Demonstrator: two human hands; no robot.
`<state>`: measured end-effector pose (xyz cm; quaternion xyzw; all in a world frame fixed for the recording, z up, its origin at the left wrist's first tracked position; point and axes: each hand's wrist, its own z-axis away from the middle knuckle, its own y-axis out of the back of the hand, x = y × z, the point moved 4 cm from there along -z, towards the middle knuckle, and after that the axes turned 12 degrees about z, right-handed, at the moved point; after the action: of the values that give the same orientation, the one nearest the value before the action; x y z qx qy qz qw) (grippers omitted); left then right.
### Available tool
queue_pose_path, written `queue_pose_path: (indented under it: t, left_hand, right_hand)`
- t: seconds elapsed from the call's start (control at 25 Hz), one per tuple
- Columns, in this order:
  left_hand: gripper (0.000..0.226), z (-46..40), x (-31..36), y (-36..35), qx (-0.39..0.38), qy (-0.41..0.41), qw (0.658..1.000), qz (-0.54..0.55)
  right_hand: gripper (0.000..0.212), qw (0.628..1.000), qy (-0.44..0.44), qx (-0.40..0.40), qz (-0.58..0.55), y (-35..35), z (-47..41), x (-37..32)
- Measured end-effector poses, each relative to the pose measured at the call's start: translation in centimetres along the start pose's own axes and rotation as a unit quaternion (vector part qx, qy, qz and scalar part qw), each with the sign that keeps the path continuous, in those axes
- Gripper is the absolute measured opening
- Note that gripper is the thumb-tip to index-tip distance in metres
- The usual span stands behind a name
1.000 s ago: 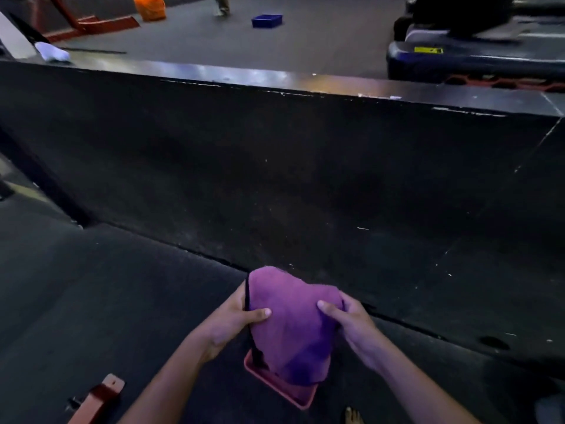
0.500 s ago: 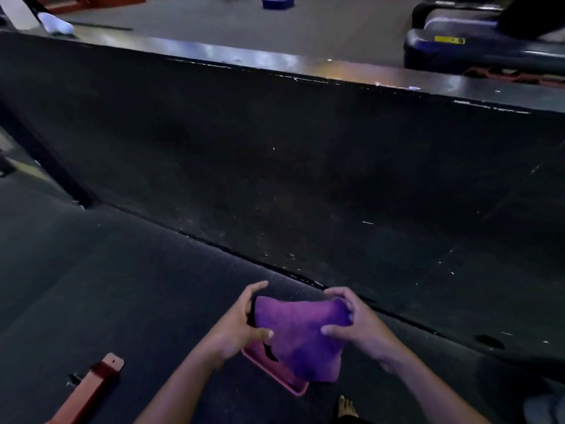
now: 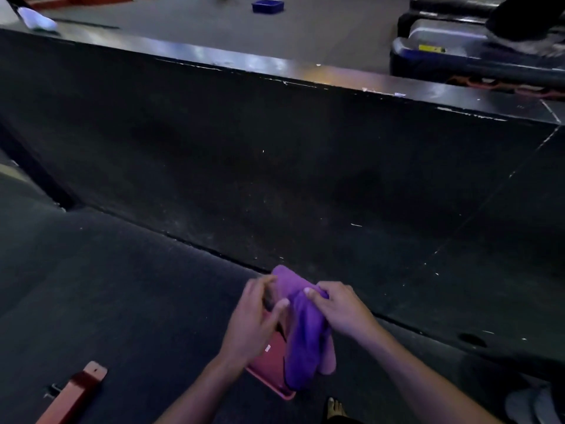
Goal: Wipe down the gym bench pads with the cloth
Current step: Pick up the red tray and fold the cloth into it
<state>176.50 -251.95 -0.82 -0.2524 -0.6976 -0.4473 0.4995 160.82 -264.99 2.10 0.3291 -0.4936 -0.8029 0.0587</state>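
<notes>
- Purple folded microfibre cloth (image 3: 301, 328): lower centre of the frame, bunched and draped over a flat pink rectangular tray (image 3: 269, 365).
- Right hand (image 3: 344, 310): grip clenched on the cloth's upper edge.
- Left hand (image 3: 253, 322): fingers extended beside the cloth; grip released.

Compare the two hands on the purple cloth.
The right hand pinches the cloth at a bunched fold, fingers curled; the left hand has straighter, spread fingers laid against the cloth's side. The left hand is motion-blurred, the right hand sharper. Both are bare and touch the cloth.
</notes>
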Motion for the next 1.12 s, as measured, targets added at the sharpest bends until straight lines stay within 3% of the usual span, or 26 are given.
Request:
queue_pose_path:
  t: [0.12,0.24,0.32,0.4,0.48,0.56,0.68,0.76,0.8,0.92,1.12]
  left_hand:
    - [0.083,2.2,0.3,-4.1,-0.103,0.002,0.995,0.001]
    - [0.088,2.2,-0.1,-4.5,-0.058,-0.019,0.998,0.023]
    - [0.076,1.8,0.3,-3.8,-0.027,-0.07,0.997,0.027]
    - [0.05,1.7,0.6,-3.0,0.024,-0.179,0.981,-0.068]
    - [0.043,1.6,-0.5,-2.9,0.054,-0.234,0.954,-0.18]
    - [0.047,1.7,-1.9,-3.3,0.065,-0.201,0.95,-0.228]
    - [0.046,1.5,-3.0,-3.5,0.081,-0.077,0.976,-0.188]
    - [0.037,1.3,-3.2,-3.3,0.077,-0.061,0.98,-0.171]
    - [0.029,1.2,-3.2,-3.0,0.079,-0.071,0.981,-0.165]
    - [0.022,1.1,-2.8,-1.2,0.098,-0.105,0.975,-0.167]
    - [0.03,1.3,-3.6,1.0,0.051,-0.131,0.969,-0.202]
  right_hand:
    - [0.039,0.973,-0.068,-0.079,-0.208,0.9,-0.6,-1.4]
    - [0.032,0.918,-0.119,-0.1,-0.366,1.1,-0.6,-2.3]
    - [0.025,0.876,-0.159,-0.057,-0.452,1.1,-0.7,-2.0]
    - [0.021,0.856,-0.183,-0.016,-0.484,1.1,-1.0,-1.5]
    - [0.021,0.847,-0.189,0.007,-0.496,1.1,-1.0,-1.2]
    - [0.025,0.841,-0.182,0.011,-0.509,1.1,-0.8,-1.6]
    - [0.027,0.833,-0.151,0.002,-0.533,1.4,-0.9,-2.3]
    - [0.026,0.852,-0.12,0.003,-0.509,2.1,-1.1,-1.9]
    - [0.025,0.882,-0.098,0.005,-0.46,2.6,-1.1,-1.4]
    - [0.018,0.977,-0.036,0.025,-0.208,3.3,-1.2,0.3]
    - [0.024,0.999,0.001,-0.041,-0.029,2.6,-2.1,1.6]
